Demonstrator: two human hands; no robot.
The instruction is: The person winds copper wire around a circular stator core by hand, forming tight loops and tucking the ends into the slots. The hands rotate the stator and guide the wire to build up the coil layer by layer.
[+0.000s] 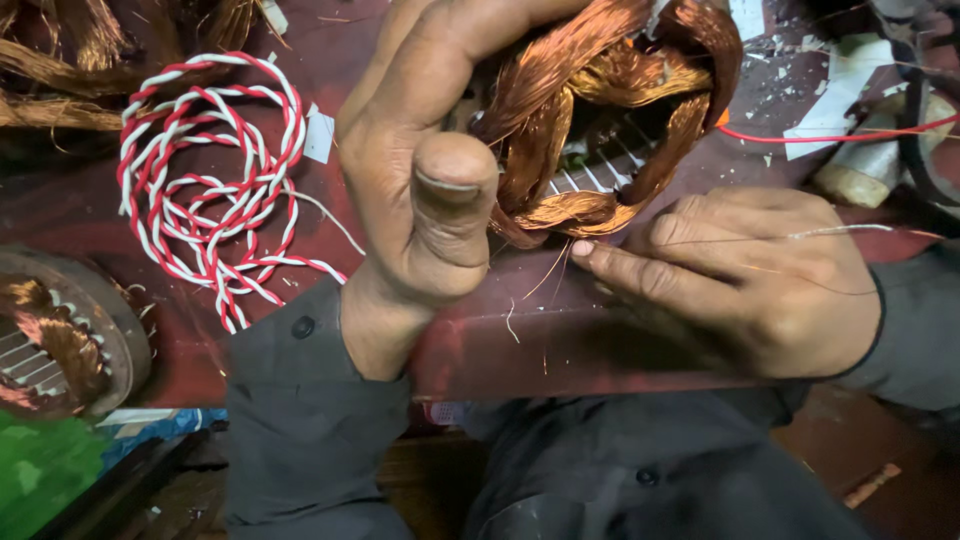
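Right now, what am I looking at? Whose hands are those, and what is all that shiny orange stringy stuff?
This is one picture from a camera worn on a person's head, looking down at their own two hands over a dark red table. The shiny orange stuff is thin copper wire wound into thick bundles, the copper coils, set in a round metal part. The left hand grips the coils, thumb up. The right hand rests on the table, one of its fingers touching loose strands at the bottom of the coils. To the left lies a loop of twisted red and white cord. Another wound metal ring sits at the left edge.
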